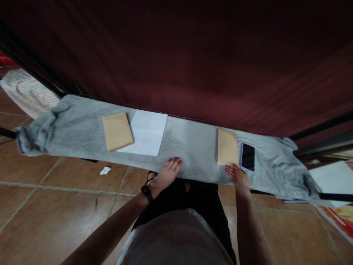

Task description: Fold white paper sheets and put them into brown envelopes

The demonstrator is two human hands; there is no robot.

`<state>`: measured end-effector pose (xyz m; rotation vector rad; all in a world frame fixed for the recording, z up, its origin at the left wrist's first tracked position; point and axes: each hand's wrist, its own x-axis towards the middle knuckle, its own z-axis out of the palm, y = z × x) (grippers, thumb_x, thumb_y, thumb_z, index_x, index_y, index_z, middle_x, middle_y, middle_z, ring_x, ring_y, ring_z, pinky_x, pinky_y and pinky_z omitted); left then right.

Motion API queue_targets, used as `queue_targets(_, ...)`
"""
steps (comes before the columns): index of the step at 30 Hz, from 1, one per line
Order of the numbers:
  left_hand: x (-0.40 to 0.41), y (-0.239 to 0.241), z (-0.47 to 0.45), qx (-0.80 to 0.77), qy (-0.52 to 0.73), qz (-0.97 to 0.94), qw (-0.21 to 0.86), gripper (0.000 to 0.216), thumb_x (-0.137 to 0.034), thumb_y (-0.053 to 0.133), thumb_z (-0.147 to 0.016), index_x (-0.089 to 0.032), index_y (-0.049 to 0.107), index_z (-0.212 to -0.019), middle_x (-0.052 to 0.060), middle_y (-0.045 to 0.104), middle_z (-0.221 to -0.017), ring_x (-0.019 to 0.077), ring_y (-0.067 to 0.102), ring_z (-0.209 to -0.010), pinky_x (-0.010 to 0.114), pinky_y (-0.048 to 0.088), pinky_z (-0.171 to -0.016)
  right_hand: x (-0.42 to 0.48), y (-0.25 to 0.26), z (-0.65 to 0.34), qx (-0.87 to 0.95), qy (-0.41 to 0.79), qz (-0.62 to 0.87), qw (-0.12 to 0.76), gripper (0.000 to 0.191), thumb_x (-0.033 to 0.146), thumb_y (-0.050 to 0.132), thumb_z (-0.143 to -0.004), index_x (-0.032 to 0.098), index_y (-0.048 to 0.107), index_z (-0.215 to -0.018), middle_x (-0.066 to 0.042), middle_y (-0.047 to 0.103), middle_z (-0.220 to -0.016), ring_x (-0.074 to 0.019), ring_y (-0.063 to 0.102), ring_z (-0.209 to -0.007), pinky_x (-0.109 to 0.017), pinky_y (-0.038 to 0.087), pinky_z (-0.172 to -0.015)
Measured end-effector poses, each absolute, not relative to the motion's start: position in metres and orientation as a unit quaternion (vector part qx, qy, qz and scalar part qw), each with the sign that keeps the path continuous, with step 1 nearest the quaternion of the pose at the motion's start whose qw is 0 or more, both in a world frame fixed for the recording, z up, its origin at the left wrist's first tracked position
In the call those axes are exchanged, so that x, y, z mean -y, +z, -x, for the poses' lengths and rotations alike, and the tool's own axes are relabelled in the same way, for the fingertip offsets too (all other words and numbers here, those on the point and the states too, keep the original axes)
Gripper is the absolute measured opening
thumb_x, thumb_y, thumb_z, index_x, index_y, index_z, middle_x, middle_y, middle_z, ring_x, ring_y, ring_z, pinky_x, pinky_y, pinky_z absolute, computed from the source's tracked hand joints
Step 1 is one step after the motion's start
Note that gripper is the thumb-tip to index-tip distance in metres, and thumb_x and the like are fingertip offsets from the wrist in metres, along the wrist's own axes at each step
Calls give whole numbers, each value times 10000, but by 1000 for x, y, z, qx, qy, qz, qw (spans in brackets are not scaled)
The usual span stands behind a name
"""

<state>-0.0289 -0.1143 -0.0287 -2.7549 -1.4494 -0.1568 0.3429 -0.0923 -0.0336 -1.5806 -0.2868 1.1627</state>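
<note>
My left hand (168, 171) lies flat at the front edge of the grey cloth (190, 147), fingers stretched out and nothing in them. My right hand (237, 176) is at the lower edge of a tan kraft-paper envelope (227, 146), fingers extended and touching or almost touching its bottom right corner. Just right of that envelope lies a phone (248, 157) with a dark screen and a pale purple case. Farther left, a second tan envelope or small stack (118, 131) overlaps a white sheet of paper (149, 131).
The cloth covers a long narrow surface, bunched at both ends. Behind it rises a dark red panel (176, 66). A crumpled white scrap (105, 170) lies on the tiled floor (71, 206). Striped fabric (30, 90) is at far left, white papers (335, 180) at far right.
</note>
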Motion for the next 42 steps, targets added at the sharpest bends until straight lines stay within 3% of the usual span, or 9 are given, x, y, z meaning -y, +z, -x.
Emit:
queue_targets(8, 119, -35, 33, 468, -54, 882, -17, 573, -42, 349, -928, -171, 424, -1481, 133, 486, -1527, 236, 410, -1447, 446, 377, -1171, 88, -36, -349, 118, 496, 698, 504, 129, 242, 663, -860, 182, 600, -766, -68, 752, -645, -183, 739, -567, -236, 636, -566)
queue_targets(12, 112, -29, 36, 502, -119, 856, -30, 430, -205, 382, -1008, -168, 503, -1419, 124, 520, -1502, 237, 442, -1421, 431, 368, -1174, 92, -38, -349, 133, 493, 699, 501, 151, 288, 689, -842, 174, 618, -774, -76, 754, -660, -197, 740, -574, -252, 629, -547)
queue_targets(17, 92, -25, 52, 676, -194, 711, 6, 585, -395, 394, -1008, -87, 386, -1506, 231, 377, -1578, 352, 281, -1503, 583, 265, -1189, 96, -40, -342, 156, 474, 699, 512, 211, 351, 706, -820, 182, 616, -731, -74, 747, -647, -190, 708, -519, -254, 594, -497)
queue_targets(20, 82, -28, 62, 737, -180, 652, 10, 649, -430, 418, -982, -31, 388, -1493, 288, 379, -1554, 406, 304, -1482, 628, 278, -1157, 98, -42, -337, 172, 457, 699, 522, 234, 392, 716, -809, 191, 622, -735, -48, 740, -631, -179, 686, -494, -252, 575, -484)
queue_targets(27, 70, -17, 73, 758, -97, 645, -4, 425, -250, 398, -981, -63, 570, -1321, 255, 549, -1423, 350, 527, -1329, 509, 437, -1061, 102, -48, -330, 205, 421, 695, 545, 258, 433, 720, -795, 194, 638, -743, -9, 727, -609, -155, 664, -489, -237, 558, -482)
queue_targets(31, 66, -3, 77, 759, -65, 648, -25, 331, -188, 397, -965, -78, 629, -1174, 219, 679, -1179, 303, 657, -1132, 408, 530, -896, 105, -49, -327, 224, 403, 690, 557, 335, 493, 755, -760, 176, 648, -768, 3, 713, -595, -153, 662, -497, -233, 549, -483)
queue_targets(34, 65, 6, 81, 768, -69, 636, -36, 305, -191, 405, -954, -100, 652, -1109, 183, 722, -987, 297, 709, -983, 364, 541, -768, 107, -49, -324, 235, 393, 686, 565, 368, 515, 775, -742, 169, 653, -775, 1, 709, -596, -147, 660, -502, -222, 537, -482)
queue_targets(42, 41, 13, 114, 805, -178, 547, -148, 143, -299, 575, -865, -200, 677, -850, 52, 751, -794, 218, 717, -768, 258, 494, -635, 110, -43, -321, 254, 387, 675, 575, 339, 488, 786, -745, 176, 656, -770, 1, 720, -641, -126, 643, -522, -206, 531, -496)
